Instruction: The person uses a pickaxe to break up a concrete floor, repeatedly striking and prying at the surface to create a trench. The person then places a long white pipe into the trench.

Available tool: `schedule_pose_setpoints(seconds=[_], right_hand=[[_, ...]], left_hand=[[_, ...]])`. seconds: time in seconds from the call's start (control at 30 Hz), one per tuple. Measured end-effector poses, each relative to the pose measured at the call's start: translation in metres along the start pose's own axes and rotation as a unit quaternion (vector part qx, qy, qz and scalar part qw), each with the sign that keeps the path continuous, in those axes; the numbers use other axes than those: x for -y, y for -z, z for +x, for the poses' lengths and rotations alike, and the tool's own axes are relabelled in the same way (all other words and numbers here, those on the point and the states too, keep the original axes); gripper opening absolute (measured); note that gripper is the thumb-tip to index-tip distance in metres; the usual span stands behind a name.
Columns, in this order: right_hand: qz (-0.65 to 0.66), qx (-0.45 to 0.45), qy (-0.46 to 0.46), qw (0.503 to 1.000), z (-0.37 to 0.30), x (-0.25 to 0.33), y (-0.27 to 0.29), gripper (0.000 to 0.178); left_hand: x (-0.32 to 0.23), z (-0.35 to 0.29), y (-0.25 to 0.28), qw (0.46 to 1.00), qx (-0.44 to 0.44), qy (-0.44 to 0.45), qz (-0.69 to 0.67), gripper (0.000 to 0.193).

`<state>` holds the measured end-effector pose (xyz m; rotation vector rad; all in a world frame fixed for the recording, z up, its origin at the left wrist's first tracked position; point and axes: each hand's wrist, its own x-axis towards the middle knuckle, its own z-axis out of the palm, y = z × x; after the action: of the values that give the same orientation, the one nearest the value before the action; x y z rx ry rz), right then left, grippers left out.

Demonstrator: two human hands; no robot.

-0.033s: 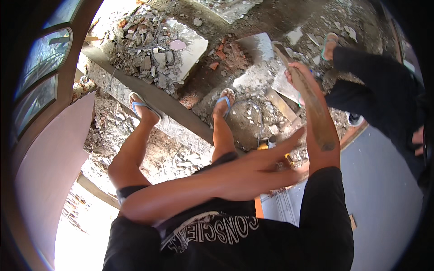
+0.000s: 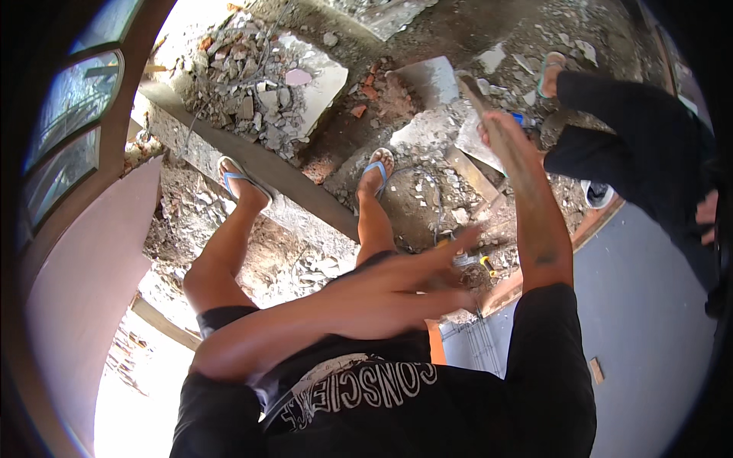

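Observation:
My left hand (image 2: pixel 431 278) reaches across my body toward the right, smeared by motion. Its fingers look stretched out and apart, with nothing seen in them. Farther up, my right hand (image 2: pixel 500 131) is closed round a long, narrow, brownish wooden-looking stick (image 2: pixel 475 95). The stick slants away to the upper left, over broken slabs. Its lower part is hidden by the hand. On the ground just beyond my left hand lies a small tool with a yellow handle (image 2: pixel 487 265), partly seen.
My sandalled feet straddle a concrete beam (image 2: pixel 252 164). Rubble (image 2: pixel 244 91) and a broken slab (image 2: pixel 324 84) lie beyond it. At right stands another person in black trousers (image 2: pixel 611 114), close to my right arm. A grey-blue surface (image 2: pixel 641 298) and window frame (image 2: pixel 111 114) flank me.
My left hand has drawn back slightly to the left, away from my right forearm. My right hand, still holding the stick, has shifted only a little. The other person's leg has moved slightly.

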<state>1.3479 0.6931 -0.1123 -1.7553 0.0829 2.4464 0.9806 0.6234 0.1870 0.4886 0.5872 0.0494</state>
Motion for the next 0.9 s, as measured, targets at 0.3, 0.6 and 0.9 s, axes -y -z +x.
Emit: schedule_pose_setpoints(seconds=[0.3,0.6,0.9], right_hand=[[-0.074,-0.307,0.201,0.927,-0.174,-0.311,-0.059,0.028],[-0.281,-0.532,0.231,0.765,-0.176,-0.402,-0.028,0.047],[-0.241,-0.565,0.305,0.728,-0.269,-0.393,-0.023,0.046]], left_hand=[[0.053,-0.223,-0.009,0.791,-0.606,-0.011,0.082,0.051],[0.184,-0.312,0.057,0.603,-0.693,0.183,0.351,0.056],[0.184,-0.323,0.087,0.613,-0.679,0.149,0.377,0.059]])
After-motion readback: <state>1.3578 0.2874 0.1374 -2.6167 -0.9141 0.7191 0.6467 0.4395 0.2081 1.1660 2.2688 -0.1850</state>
